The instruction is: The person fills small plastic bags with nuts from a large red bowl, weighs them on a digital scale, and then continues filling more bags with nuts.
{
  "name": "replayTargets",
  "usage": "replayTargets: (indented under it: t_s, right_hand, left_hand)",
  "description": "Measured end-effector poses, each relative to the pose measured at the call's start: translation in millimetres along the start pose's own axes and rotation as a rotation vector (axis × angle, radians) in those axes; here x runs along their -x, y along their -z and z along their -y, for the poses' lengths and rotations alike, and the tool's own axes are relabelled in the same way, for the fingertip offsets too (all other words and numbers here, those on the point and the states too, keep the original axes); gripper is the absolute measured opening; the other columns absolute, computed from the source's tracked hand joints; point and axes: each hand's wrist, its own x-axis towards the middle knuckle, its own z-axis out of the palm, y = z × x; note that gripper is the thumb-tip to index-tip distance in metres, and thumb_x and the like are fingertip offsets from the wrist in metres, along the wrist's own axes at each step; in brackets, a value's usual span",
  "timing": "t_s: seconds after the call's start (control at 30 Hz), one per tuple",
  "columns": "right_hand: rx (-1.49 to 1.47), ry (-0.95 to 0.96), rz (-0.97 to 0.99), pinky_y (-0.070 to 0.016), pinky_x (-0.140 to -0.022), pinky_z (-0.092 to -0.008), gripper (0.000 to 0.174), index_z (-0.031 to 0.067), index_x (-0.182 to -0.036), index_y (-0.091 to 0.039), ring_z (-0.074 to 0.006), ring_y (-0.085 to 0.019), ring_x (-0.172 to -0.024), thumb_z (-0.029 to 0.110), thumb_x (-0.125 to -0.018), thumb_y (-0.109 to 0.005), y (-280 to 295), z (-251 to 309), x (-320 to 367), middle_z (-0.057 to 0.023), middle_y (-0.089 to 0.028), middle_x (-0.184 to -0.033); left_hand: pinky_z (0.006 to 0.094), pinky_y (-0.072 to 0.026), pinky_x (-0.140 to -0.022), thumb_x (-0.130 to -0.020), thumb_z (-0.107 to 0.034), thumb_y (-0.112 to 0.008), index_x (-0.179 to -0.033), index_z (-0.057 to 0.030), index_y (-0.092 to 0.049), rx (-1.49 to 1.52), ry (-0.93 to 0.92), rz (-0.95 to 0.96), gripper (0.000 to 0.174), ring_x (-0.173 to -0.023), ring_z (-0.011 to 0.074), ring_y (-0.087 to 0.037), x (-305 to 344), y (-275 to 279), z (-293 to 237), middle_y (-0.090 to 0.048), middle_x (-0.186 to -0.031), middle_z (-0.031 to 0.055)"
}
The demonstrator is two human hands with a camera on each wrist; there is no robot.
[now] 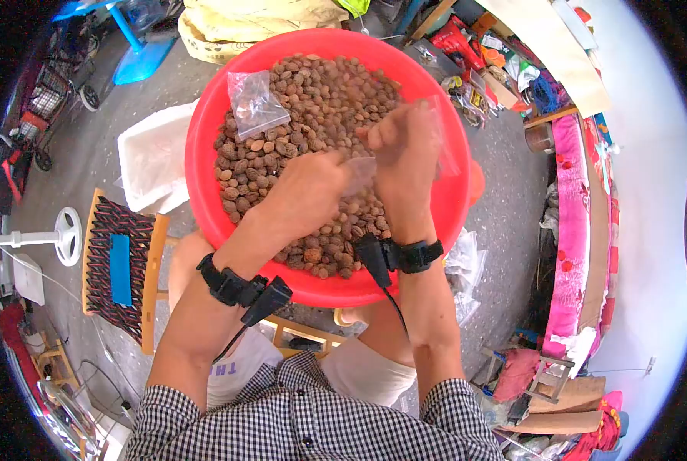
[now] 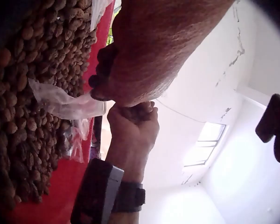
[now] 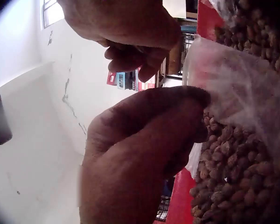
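Note:
A red basin (image 1: 209, 253) stands before the person, heaped with brown, wrinkled nuts or fruit stones (image 1: 312, 100). Over the heap my left hand (image 1: 305, 192) pinches a clear plastic bag (image 1: 361, 173) by its edge; the right wrist view shows that bag (image 3: 245, 79) spread flat and thin from the fingertips. My right hand (image 1: 405, 157) is raised close beside it, apart from the bag. Its fingers (image 3: 130, 60) are curled inward, and I cannot tell whether they enclose anything. Small clear bags lie on the heap (image 1: 257, 104) and against the basin's right side (image 1: 445, 138).
Left of the basin sits a white foam box (image 1: 155, 157), with a woven-seat stool (image 1: 120, 269) nearer the person. A yellow sack (image 1: 259, 23) lies behind the basin. More plastic bags (image 1: 466, 269) are at its right. Clutter and a pink-covered bench (image 1: 570, 230) line the right wall.

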Motion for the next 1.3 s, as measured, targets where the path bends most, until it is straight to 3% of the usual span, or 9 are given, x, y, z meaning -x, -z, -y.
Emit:
replayTargets:
  t_s: [0.17,0.27,0.37,0.47,0.57,0.7,0.87,1.1,1.3]
  right_hand:
    - [0.1,0.048,0.041,-0.0479,-0.057,-0.0322,0.033,0.0057,-0.083,-0.052,-0.0138,-0.046,-0.054,0.032,-0.1,-0.046,-2,-3,1,-0.0035,-0.048,-0.063]
    - [0.141,0.045,0.025,-0.0472,-0.056,-0.0313,0.033,0.0057,-0.083,-0.053,-0.0137,-0.046,-0.053,0.033,-0.1,-0.047,-4,-2,1,-0.0035,-0.048,-0.062]
    - [0.115,0.035,0.03,-0.0469,-0.056,-0.0307,0.034,0.0057,-0.082,-0.053,-0.0142,-0.048,-0.053,0.033,-0.1,-0.047,0,-4,-1,-0.0041,-0.05,-0.062]
    - [0.129,0.055,0.042,-0.0472,-0.057,-0.0307,0.035,0.0055,-0.081,-0.053,-0.0157,-0.052,-0.055,0.033,-0.1,-0.046,0,-4,0,-0.0055,-0.053,-0.064]
    - [0.173,0.074,0.02,-0.0476,-0.058,-0.0309,0.036,0.0053,-0.079,-0.053,-0.0174,-0.057,-0.058,0.033,-0.1,-0.046,-3,-3,3,-0.007,-0.056,-0.066]
    - [0.2,0.078,-0.023,-0.0487,-0.058,-0.0316,0.037,0.0051,-0.079,-0.053,-0.0188,-0.058,-0.06,0.034,-0.101,-0.044,-4,-6,3,-0.0075,-0.057,-0.066]
    - [0.163,0.081,-0.001,-0.0505,-0.059,-0.0347,0.036,0.0055,-0.08,-0.052,-0.0193,-0.055,-0.058,0.034,-0.101,-0.044,4,-7,-1,-0.006,-0.053,-0.063]
    - [0.074,0.031,0.005,-0.0501,-0.06,-0.0351,0.033,0.0071,-0.08,-0.052,-0.0171,-0.048,-0.056,0.033,-0.1,-0.047,2,-4,0,-0.0026,-0.044,-0.06]
    - [0.052,0.062,0.008,-0.0481,-0.061,-0.0344,0.027,0.0062,-0.079,-0.051,-0.0169,-0.049,-0.06,0.026,-0.098,-0.05,4,-8,-3,-0.0039,-0.047,-0.064]
  left_hand:
    - [0.0492,-0.0497,-0.066,-0.073,-0.005,-0.061,-0.097,-0.0023,-0.061,0.025,-0.01,-0.002,0.024,-0.077,0.0407,-0.061,0,-1,2,-0.061,-0.083,0.0209]
    - [0.0464,-0.0507,-0.071,-0.066,0.001,-0.059,-0.081,0.0032,-0.059,0.001,0.023,0.002,0.015,-0.077,0.0396,-0.06,-1,2,-3,-0.058,-0.081,0.0192]
    - [0.0467,-0.0507,-0.071,-0.066,0.001,-0.059,-0.081,0.0032,-0.06,-0.028,0.032,0.004,0.016,-0.077,0.0397,-0.06,-1,-1,-1,-0.058,-0.081,0.0193]
    - [0.0489,-0.0503,-0.067,-0.072,-0.003,-0.059,-0.093,-0.001,-0.062,-0.042,0.009,0.019,0.021,-0.078,0.0403,-0.062,-1,-1,1,-0.061,-0.083,0.0213]
    - [0.0463,-0.051,-0.071,-0.066,0.001,-0.059,-0.081,0.0027,-0.06,-0.038,0.015,0.011,0.016,-0.077,0.0396,-0.06,-1,1,-1,-0.058,-0.082,0.0194]
    - [0.0461,-0.0511,-0.071,-0.066,0.001,-0.059,-0.081,0.0023,-0.06,-0.032,0.005,-0.008,0.015,-0.077,0.0392,-0.06,-2,3,-3,-0.059,-0.081,0.0192]
    - [0.0489,-0.0501,-0.069,-0.072,-0.004,-0.059,-0.094,-0.0018,-0.063,-0.017,0.034,0.031,0.022,-0.08,0.0403,-0.062,-1,-1,1,-0.061,-0.084,0.0219]
    - [0.0494,-0.0495,-0.067,-0.073,-0.005,-0.059,-0.091,-0.0012,-0.064,-0.035,0.012,0.028,0.02,-0.077,0.0407,-0.062,0,-3,3,-0.06,-0.083,0.0221]
    - [0.0478,-0.05,-0.068,-0.071,-0.003,-0.059,-0.085,0.0002,-0.062,-0.033,0.024,0.022,0.015,-0.077,0.0397,-0.061,-2,2,-3,-0.059,-0.081,0.0208]
